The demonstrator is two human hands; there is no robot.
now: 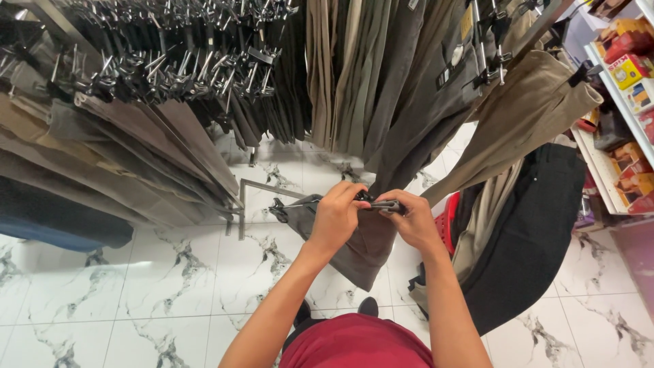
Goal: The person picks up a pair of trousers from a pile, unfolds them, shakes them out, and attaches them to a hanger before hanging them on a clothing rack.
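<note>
Both hands work at waist height above the marble floor (136, 286). The left hand (335, 217) and right hand (413, 219) each close their fingers on a black clip hanger (381, 203) carrying grey-brown trousers (361, 249), which hang below, near the clothing rack (191, 82).

Matt brown cloth trousers (361, 249) hang from a shiny metal clip hanger (381, 203); the floor (136, 286) is glossy veined marble tile.
</note>
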